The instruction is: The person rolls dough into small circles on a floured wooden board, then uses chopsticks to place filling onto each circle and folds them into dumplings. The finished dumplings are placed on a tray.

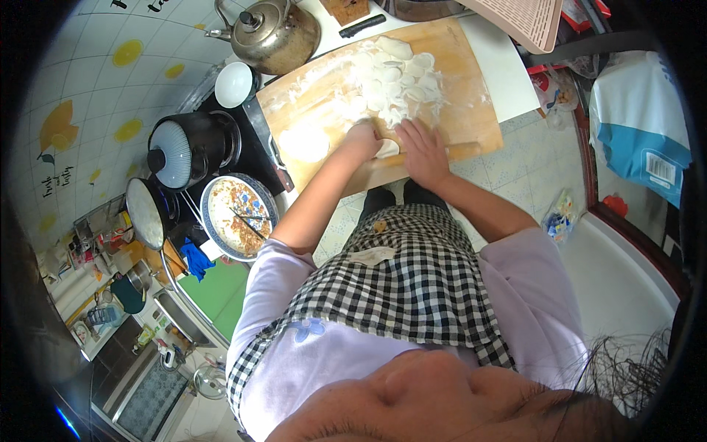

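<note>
A floured wooden board [469, 83] lies before me. Near its front edge my left hand [364, 141] has curled fingers at the rim of a small round dough wrapper [389, 148]. My right hand [424, 152] rests palm down on a wooden rolling pin [464, 150], its fingers stretched forward past the pin; the palm hides part of it. Beyond both hands, several flat dough rounds [409, 80] overlap in loose flour, with a larger oval piece of dough [395, 48] at the back. Bright glare washes out the board's left part.
A cleaver [259, 127] lies left of the board. Farther left are a patterned bowl [207, 221] of filling with chopsticks, a lidded black pot [204, 149], a frying pan [146, 212] and a white bowl [233, 84]. A metal kettle [276, 41] stands behind; a pink plastic basket [519, 22] overhangs the back right.
</note>
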Demonstrator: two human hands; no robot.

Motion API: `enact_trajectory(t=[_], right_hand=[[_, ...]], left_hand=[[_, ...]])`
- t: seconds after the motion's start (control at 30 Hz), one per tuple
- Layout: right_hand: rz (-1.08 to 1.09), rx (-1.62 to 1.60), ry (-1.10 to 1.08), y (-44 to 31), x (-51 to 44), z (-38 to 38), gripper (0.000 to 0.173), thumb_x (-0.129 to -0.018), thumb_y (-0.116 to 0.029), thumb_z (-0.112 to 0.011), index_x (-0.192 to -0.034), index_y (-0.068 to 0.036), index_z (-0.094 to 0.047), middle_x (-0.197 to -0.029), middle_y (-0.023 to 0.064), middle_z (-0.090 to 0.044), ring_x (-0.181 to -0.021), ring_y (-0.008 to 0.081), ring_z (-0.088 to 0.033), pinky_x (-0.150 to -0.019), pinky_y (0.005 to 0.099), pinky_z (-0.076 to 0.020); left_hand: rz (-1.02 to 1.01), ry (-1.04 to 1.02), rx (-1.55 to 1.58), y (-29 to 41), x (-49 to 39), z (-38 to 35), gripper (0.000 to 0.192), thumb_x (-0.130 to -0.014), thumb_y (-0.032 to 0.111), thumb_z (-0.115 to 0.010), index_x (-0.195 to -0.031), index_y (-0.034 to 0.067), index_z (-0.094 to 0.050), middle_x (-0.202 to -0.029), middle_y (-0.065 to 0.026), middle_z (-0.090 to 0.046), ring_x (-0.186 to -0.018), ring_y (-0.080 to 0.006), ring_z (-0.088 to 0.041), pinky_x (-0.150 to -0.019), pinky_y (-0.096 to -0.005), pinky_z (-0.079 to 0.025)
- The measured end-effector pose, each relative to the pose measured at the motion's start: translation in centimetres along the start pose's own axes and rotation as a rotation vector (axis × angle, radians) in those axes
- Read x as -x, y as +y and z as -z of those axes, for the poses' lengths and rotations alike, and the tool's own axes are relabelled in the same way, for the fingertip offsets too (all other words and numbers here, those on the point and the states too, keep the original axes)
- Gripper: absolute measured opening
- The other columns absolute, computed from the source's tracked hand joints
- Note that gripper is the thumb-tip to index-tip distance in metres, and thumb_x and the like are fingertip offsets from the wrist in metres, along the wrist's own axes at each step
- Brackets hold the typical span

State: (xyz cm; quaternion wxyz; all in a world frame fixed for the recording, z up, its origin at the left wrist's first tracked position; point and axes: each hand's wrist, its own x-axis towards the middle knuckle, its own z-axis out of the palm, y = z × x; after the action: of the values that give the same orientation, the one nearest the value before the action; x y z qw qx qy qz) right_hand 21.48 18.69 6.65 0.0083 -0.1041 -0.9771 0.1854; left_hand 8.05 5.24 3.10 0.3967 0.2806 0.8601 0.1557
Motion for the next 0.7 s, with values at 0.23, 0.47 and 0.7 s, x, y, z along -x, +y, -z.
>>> enact_trajectory(t=[0.23,0.47,0.7], right_hand=[[0.010,0.057,0.129,1.1,-1.4,-2.0,0.058,-0.088,-0.017,-0.055,-0.145,-0.011,-0.046,-0.152,0.0073,-0.043,-0.144,0.0267,-0.035,-0.113,0.0560,-0.0288],[0.088,0.011,0.056,1.2,6.4,-3.4,0.051,-0.089,-0.021,-0.056,-0.138,-0.011,-0.052,-0.146,0.0061,-0.048,-0.139,0.0232,-0.040,-0.112,0.0512,-0.0302],[0.105,-0.081,0.078,2.2,3.7,-3.1,0.036,-0.086,-0.021,-0.061,-0.121,-0.014,-0.063,-0.126,0.0025,-0.060,-0.121,0.0219,-0.052,-0.108,0.0469,-0.0328]], left_hand=[[-0.212,0.050,-0.222,0.9,-2.1,-0.3,0.016,-0.084,0.018,-0.069,-0.091,0.003,-0.071,-0.103,-0.0204,-0.070,-0.096,-0.0363,-0.067,-0.085,-0.0436,-0.054],[-0.274,0.262,0.165,-1.1,0.0,0.1,0.013,-0.084,0.015,-0.071,-0.090,0.004,-0.067,-0.095,-0.0177,-0.069,-0.091,-0.0372,-0.066,-0.081,-0.0437,-0.051],[-0.311,0.129,0.081,-0.6,0.5,0.7,0.018,-0.086,0.015,-0.071,-0.099,0.004,-0.064,-0.095,-0.0177,-0.069,-0.089,-0.0358,-0.066,-0.080,-0.0413,-0.051]])
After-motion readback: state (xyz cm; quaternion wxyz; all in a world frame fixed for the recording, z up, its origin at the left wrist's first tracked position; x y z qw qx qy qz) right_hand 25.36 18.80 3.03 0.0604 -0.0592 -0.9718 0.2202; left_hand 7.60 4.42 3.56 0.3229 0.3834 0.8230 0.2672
